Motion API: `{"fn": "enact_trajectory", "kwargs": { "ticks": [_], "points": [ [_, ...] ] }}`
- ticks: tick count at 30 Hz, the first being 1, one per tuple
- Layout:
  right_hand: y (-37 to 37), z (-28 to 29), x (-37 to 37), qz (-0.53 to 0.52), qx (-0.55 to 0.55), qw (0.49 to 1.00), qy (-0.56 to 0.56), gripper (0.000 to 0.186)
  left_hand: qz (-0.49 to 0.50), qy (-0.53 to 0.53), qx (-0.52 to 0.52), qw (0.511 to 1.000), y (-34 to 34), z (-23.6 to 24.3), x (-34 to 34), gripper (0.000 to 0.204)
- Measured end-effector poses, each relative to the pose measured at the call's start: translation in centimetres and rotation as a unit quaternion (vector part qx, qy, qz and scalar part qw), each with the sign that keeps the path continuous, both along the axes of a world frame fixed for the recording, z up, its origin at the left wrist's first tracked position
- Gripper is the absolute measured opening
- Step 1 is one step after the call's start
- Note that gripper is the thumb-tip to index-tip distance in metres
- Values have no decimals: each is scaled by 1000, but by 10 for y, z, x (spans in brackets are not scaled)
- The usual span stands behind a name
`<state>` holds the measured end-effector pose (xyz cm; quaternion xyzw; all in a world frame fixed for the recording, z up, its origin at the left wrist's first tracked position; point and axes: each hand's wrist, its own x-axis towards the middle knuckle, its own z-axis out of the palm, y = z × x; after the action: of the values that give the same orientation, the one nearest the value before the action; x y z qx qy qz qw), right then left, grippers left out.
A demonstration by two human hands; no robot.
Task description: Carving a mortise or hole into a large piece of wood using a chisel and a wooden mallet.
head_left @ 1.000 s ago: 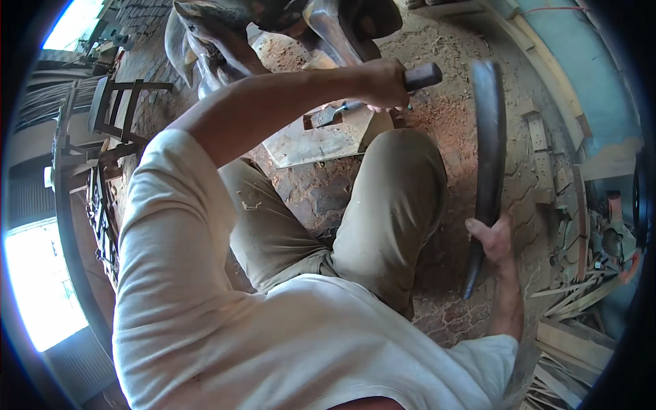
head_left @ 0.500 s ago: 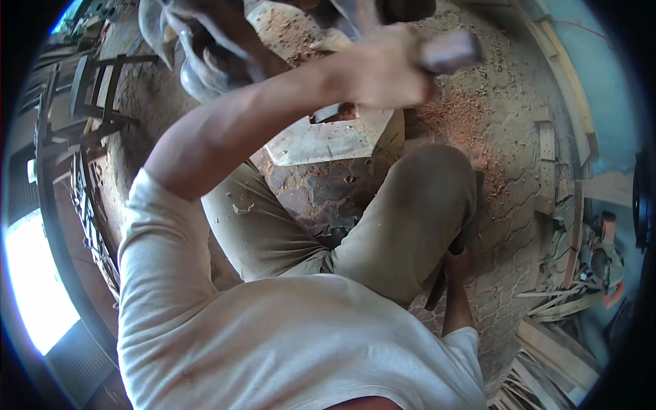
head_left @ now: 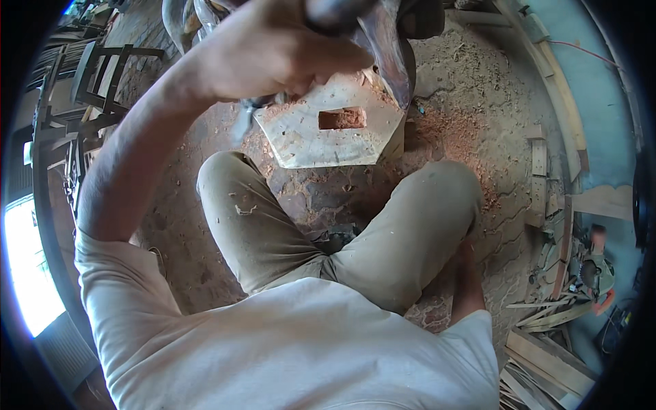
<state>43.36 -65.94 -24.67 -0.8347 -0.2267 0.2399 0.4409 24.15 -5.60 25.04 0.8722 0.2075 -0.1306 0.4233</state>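
My left hand (head_left: 283,61) is raised over the far left part of a pale, many-sided wooden block (head_left: 294,147), its fingers closed around a chisel. The blurred, dark rounded handle end (head_left: 335,12) sticks out at the top, and a pale blurred blade (head_left: 242,124) shows below the hand. In the block's top is a rectangular hole (head_left: 343,118) with reddish, rough wood inside. Dark polished curved wooden pieces (head_left: 386,51) rise at the block's far side. My right forearm (head_left: 468,283) reaches down beside my right knee; the hand is hidden behind the leg.
Reddish wood chips (head_left: 454,130) lie on the paved floor right of the block. A dark wooden frame (head_left: 102,75) stands at the far left. Along the right wall are planks (head_left: 536,171), a power saw (head_left: 596,275) and stacked offcuts (head_left: 547,359).
My left hand has moved left and away from me with the chisel, uncovering the hole. My right hand, visible before around a dark long object beside my knee, is now hidden.
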Motion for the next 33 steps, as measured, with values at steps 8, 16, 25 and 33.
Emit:
{"fn": "enact_trajectory", "kwargs": {
  "ticks": [8, 16, 25, 33],
  "points": [
    [6, 28, -76, -48, -61, 995, 60, 41, 5, -342, -98, 935, -21, -59, -16, 17],
    [30, 84, -105, -108, -149, 975, 126, 39, 43, -370, -224, 900, -35, -114, -24, 6],
    [144, 219, -40, -192, 95, 971, 106, 35, 0, -242, 196, 950, -9, 4, -131, 23],
    [370, 388, -72, 373, 78, 921, -80, 43, 402, 8, 202, 893, 71, -70, -303, 18]
  ]
}}
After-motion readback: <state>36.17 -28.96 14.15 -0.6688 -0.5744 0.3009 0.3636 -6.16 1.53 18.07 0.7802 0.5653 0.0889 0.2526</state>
